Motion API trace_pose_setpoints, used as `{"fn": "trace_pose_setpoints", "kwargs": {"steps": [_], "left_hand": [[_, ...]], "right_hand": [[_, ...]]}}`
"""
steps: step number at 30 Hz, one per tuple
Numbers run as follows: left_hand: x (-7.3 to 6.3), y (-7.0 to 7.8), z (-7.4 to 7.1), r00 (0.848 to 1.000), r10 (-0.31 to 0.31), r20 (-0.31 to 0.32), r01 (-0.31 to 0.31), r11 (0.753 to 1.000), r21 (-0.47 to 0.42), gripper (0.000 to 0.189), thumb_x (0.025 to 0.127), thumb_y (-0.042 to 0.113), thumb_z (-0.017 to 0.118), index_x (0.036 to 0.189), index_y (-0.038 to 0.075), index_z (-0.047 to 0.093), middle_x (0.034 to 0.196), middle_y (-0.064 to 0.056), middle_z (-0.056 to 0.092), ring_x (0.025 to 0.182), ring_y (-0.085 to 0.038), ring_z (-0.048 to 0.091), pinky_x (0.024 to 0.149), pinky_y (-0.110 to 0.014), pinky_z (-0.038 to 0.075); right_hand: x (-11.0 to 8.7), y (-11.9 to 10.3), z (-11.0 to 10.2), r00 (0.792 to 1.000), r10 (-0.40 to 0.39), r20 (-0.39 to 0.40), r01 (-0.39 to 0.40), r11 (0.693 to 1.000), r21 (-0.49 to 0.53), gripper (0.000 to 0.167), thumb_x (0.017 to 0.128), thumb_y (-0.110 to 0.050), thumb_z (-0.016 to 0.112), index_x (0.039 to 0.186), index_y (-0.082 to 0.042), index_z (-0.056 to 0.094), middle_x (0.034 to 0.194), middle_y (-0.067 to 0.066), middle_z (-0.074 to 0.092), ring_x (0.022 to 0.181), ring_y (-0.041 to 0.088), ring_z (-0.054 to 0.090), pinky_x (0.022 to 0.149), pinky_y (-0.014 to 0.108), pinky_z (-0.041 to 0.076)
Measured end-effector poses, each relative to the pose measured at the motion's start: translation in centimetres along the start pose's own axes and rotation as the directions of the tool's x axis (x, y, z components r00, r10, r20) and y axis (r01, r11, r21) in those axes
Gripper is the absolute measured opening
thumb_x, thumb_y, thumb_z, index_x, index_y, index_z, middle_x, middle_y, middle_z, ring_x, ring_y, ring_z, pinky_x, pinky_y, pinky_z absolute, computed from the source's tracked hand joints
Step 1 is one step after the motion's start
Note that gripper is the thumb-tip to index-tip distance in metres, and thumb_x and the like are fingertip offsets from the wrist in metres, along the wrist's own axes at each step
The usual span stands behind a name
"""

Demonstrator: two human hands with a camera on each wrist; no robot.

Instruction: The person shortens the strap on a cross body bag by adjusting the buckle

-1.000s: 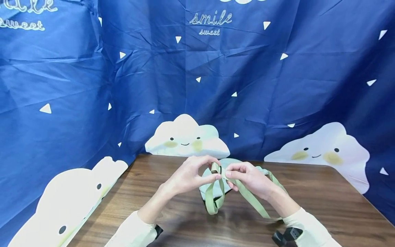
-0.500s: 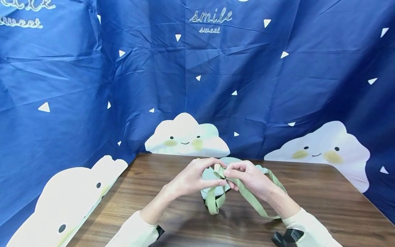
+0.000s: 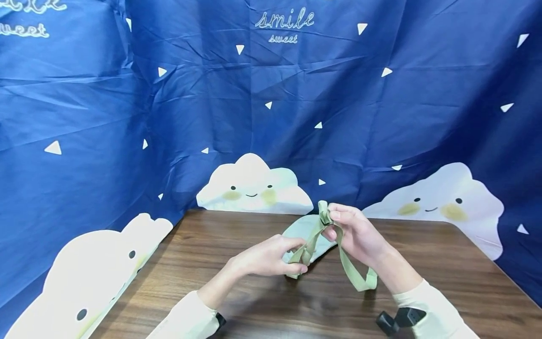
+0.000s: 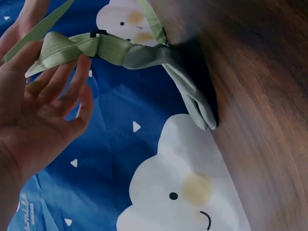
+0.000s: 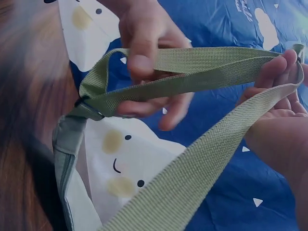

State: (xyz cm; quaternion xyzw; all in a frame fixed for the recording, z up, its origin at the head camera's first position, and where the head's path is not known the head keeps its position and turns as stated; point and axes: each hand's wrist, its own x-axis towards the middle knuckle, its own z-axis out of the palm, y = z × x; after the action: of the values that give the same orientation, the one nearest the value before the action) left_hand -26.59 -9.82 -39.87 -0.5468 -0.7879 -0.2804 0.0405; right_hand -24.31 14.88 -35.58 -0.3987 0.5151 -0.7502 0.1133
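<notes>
1. Green strap [image 5: 197, 166]: joined to the bag [image 3: 298, 230], it is lifted at the bag's near side, with one run sloping up from beside the bag and another hanging as a loop to the bag's right.
2. Right hand [image 3: 357, 230]: just right of the bag's upper part, thumb and fingers closed tightly on the strap in a pinch, with a short fold of webbing standing above the fingertips.
3. Left hand [image 3: 271, 256]: at the bag's near left edge, thumb and fingers loosely parted around the strap's lower part; a gap shows between the tips, and the webbing lies between them without a firm grip.
4. Dark slider [image 4: 98, 34]: on the strap between the bag and the left hand, near the bag's end.
5. Wooden table [image 3: 449, 278]: under the bag, spreading to both sides of it and in front.
6. Blue backdrop [image 3: 296, 84]: behind the bag, printed with white triangles and lettering.
7. White cloud [image 3: 254, 174]: on the cloth behind the bag and to its left, with a smiling face.
8. Pale sleeves [image 3: 438, 310]: nearer the camera than the bag, one to each side; a black device [image 3: 410, 317] sits at the right cuff.
</notes>
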Motion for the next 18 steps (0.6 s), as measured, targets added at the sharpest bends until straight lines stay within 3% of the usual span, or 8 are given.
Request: {"fn": "trace_pose_setpoints", "kwargs": {"steps": [3, 6, 10, 13, 16, 18], "left_hand": [[0.0, -0.5, 0.1, 1.000, -0.009, -0.021, 0.009, 1.000, -0.007, 0.011, 0.098, 0.011, 0.065, 0.108, 0.016, 0.062, 0.092, 0.011, 0.065, 0.078, 0.002, 0.058, 0.070, -0.015, 0.047], [0.1, -0.7, -0.1, 0.992, -0.059, -0.110, 0.061, 0.998, 0.008, 0.021, 0.101, 0.000, 0.055, 0.117, 0.012, 0.063, 0.103, 0.004, 0.069, 0.082, 0.001, 0.064, 0.071, -0.014, 0.049], [0.1, -0.8, -0.5, 0.953, -0.153, -0.262, 0.174, 0.983, 0.059, 0.035, 0.102, -0.004, 0.048, 0.129, 0.013, 0.061, 0.102, 0.006, 0.071, 0.070, -0.001, 0.068, 0.065, -0.016, 0.051], [0.1, -0.7, -0.8, 0.932, -0.158, -0.326, 0.196, 0.976, 0.090, 0.031, 0.105, 0.011, 0.056, 0.135, 0.015, 0.060, 0.103, 0.009, 0.070, 0.075, -0.002, 0.067, 0.070, -0.021, 0.052], [0.1, -0.3, -0.8, 0.939, -0.133, -0.316, 0.173, 0.980, 0.101, 0.044, 0.101, 0.039, 0.066, 0.139, 0.019, 0.058, 0.113, 0.013, 0.066, 0.092, 0.000, 0.063, 0.082, -0.028, 0.051], [0.1, 0.0, -0.7, 0.946, -0.111, -0.305, 0.143, 0.986, 0.085, 0.056, 0.096, 0.050, 0.068, 0.142, 0.021, 0.056, 0.121, 0.014, 0.063, 0.103, 0.000, 0.059, 0.090, -0.031, 0.048]], "right_hand": [[0.1, -0.2, -0.3, 1.000, -0.022, 0.012, 0.022, 0.999, 0.025, 0.035, 0.104, -0.003, 0.032, 0.093, -0.010, 0.064, 0.074, 0.000, 0.053, 0.070, 0.015, 0.049, 0.071, 0.026, 0.038], [0.3, -0.3, -0.6, 0.997, -0.063, 0.038, 0.060, 0.995, 0.077, 0.036, 0.105, -0.003, 0.030, 0.096, -0.009, 0.065, 0.075, 0.001, 0.054, 0.070, 0.015, 0.048, 0.071, 0.025, 0.037], [0.3, -0.6, -1.0, 0.992, -0.112, 0.057, 0.103, 0.985, 0.139, 0.035, 0.106, -0.004, 0.030, 0.099, -0.007, 0.064, 0.076, 0.002, 0.052, 0.069, 0.019, 0.041, 0.070, 0.025, 0.035], [0.3, -0.7, -1.1, 0.993, -0.111, 0.041, 0.105, 0.987, 0.125, 0.035, 0.106, -0.004, 0.029, 0.098, -0.006, 0.063, 0.076, 0.003, 0.051, 0.069, 0.019, 0.041, 0.070, 0.025, 0.035], [0.2, -0.6, -0.9, 0.997, -0.072, -0.007, 0.072, 0.995, 0.064, 0.034, 0.106, -0.004, 0.031, 0.095, -0.008, 0.063, 0.076, 0.003, 0.052, 0.070, 0.017, 0.046, 0.070, 0.025, 0.036], [0.1, -0.4, -0.7, 0.999, -0.036, -0.037, 0.036, 0.999, 0.006, 0.033, 0.106, -0.004, 0.033, 0.091, -0.009, 0.062, 0.074, 0.004, 0.051, 0.071, 0.016, 0.049, 0.071, 0.026, 0.038]]}}
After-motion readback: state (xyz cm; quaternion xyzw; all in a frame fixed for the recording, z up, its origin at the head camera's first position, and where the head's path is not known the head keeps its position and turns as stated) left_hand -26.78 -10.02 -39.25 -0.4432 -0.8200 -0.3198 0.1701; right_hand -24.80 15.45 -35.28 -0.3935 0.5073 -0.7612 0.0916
